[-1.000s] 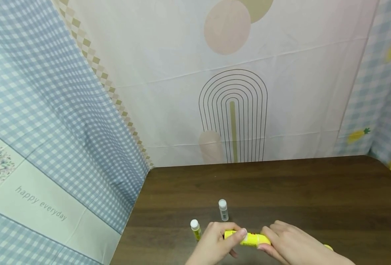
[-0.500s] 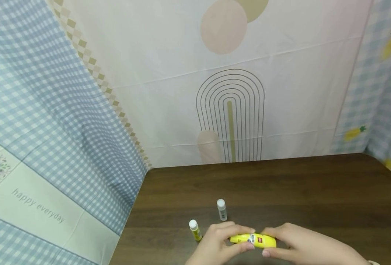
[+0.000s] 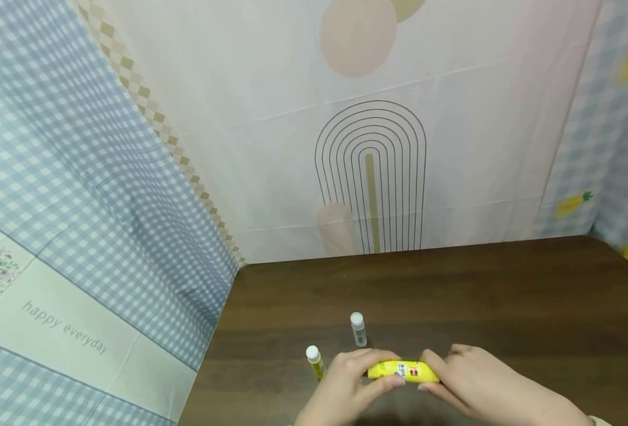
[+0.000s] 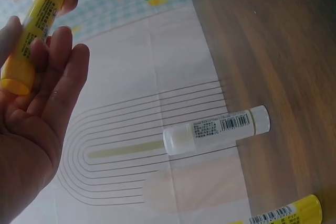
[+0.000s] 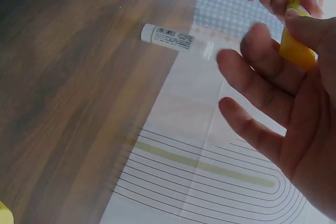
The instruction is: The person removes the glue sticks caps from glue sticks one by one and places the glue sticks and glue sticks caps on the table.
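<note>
A yellow glue stick (image 3: 412, 371) lies sideways between both hands above the table, its label turned up. My left hand (image 3: 345, 381) holds its left part between thumb and fingers. My right hand (image 3: 476, 378) pinches the tapered-looking right end. In the left wrist view the glue stick (image 4: 38, 30) slants upward, printed with dark text. The right wrist view shows the right thumb and index finger on its yellow end (image 5: 295, 51), the other fingers spread. Beyond the hands stands a clear-and-white glue stick (image 3: 358, 330); a yellow one with a white cap (image 3: 314, 358) stands beside the left hand.
The dark wooden table (image 3: 479, 296) runs back to a pale patterned cloth (image 3: 271, 177). Blue checked fabric (image 3: 106, 177) hangs at the left, with more at the right. A yellow object (image 5: 5, 216) shows partly at the right wrist view's corner.
The yellow glue stick has turned in the hands, bringing its label upward. The right fingers have shifted on its end. The two standing glue sticks stay put.
</note>
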### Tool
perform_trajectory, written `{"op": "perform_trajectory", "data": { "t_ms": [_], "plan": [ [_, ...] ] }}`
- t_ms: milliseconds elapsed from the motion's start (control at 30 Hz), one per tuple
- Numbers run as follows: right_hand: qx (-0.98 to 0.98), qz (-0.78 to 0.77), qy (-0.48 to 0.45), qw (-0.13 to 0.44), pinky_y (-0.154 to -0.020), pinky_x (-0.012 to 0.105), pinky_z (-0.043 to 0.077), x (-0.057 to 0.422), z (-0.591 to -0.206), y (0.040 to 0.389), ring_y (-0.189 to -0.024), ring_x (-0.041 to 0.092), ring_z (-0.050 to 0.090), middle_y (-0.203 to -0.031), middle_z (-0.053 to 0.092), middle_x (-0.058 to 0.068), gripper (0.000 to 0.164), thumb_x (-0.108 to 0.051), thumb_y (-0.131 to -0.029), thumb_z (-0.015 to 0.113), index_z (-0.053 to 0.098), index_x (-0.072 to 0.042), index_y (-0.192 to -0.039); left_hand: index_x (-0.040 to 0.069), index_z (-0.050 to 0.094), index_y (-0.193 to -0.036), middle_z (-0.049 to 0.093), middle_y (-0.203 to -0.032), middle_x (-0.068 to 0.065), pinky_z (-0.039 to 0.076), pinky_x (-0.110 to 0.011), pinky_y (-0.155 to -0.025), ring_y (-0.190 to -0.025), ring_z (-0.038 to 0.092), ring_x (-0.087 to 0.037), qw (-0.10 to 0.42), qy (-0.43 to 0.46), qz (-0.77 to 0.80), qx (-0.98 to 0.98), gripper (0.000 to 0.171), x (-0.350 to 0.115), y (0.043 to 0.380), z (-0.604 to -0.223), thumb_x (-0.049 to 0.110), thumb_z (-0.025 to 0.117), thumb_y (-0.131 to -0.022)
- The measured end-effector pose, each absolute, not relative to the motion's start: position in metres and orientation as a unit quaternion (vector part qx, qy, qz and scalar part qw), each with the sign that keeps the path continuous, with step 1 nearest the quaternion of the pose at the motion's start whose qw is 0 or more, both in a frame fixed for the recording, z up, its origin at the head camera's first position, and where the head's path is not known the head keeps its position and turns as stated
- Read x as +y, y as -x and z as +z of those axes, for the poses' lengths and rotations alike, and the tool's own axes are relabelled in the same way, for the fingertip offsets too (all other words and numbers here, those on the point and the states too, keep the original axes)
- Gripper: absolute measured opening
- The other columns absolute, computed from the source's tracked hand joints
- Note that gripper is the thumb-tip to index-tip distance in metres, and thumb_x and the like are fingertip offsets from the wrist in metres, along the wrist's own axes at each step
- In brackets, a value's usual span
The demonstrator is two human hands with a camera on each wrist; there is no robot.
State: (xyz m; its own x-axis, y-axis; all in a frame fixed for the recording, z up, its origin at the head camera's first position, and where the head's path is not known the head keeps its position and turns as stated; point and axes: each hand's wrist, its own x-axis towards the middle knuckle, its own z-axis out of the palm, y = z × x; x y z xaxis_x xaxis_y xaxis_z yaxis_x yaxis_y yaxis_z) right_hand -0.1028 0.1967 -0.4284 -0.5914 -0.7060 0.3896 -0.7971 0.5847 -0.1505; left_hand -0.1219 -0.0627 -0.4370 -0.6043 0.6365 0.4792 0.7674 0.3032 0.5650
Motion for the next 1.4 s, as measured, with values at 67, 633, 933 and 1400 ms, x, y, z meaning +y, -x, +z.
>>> {"op": "perform_trajectory", "data": {
  "t_ms": [67,633,933,1400],
  "plan": [
    [-0.871,0.139,-0.436,0.178,-0.054,0.018,0.030,0.196,-0.427,0.105,-0.054,-0.007,0.025,-0.060,0.024,-0.027,0.028,-0.039,-0.098,0.065,0.046,-0.019,-0.093,0.016,0.070,-0.118,0.071,-0.108,0.009,0.048,-0.008,-0.073,-0.086,0.058,0.008,0.081,0.434,-0.400,-0.803,0.026,-0.062,0.123,-0.437,0.032,0.065,-0.099],
    [-0.843,0.067,-0.431,0.314,-0.057,0.019,0.025,0.187,-0.425,0.112,-0.049,-0.006,0.016,-0.053,0.024,-0.020,0.046,-0.050,-0.109,0.024,0.046,-0.014,-0.091,0.017,0.070,-0.113,0.067,-0.085,0.011,0.042,-0.009,-0.050,-0.059,0.040,0.011,0.059,0.387,-0.431,-0.813,0.023,-0.061,0.123,-0.431,0.035,0.062,-0.101],
    [-0.824,0.054,-0.422,0.374,-0.055,0.020,0.025,0.183,-0.426,0.114,-0.050,0.000,0.019,-0.051,0.031,-0.014,0.049,-0.047,-0.110,0.024,0.051,-0.010,-0.094,0.015,0.072,-0.110,0.062,-0.074,0.012,0.042,-0.012,-0.046,-0.054,0.039,0.012,0.032,0.361,-0.460,-0.811,0.024,-0.062,0.122,-0.427,0.034,0.062,-0.101],
    [-0.817,0.380,-0.411,0.139,-0.070,0.015,0.049,0.187,-0.415,0.102,-0.084,0.000,0.058,-0.104,0.064,-0.017,0.031,-0.021,-0.098,0.069,0.058,-0.022,-0.127,0.010,0.068,-0.121,0.074,-0.107,-0.004,0.056,-0.020,-0.071,-0.090,0.066,-0.002,0.079,0.418,-0.512,-0.746,0.026,-0.067,0.122,-0.423,0.014,0.071,-0.096]
  ]
}}
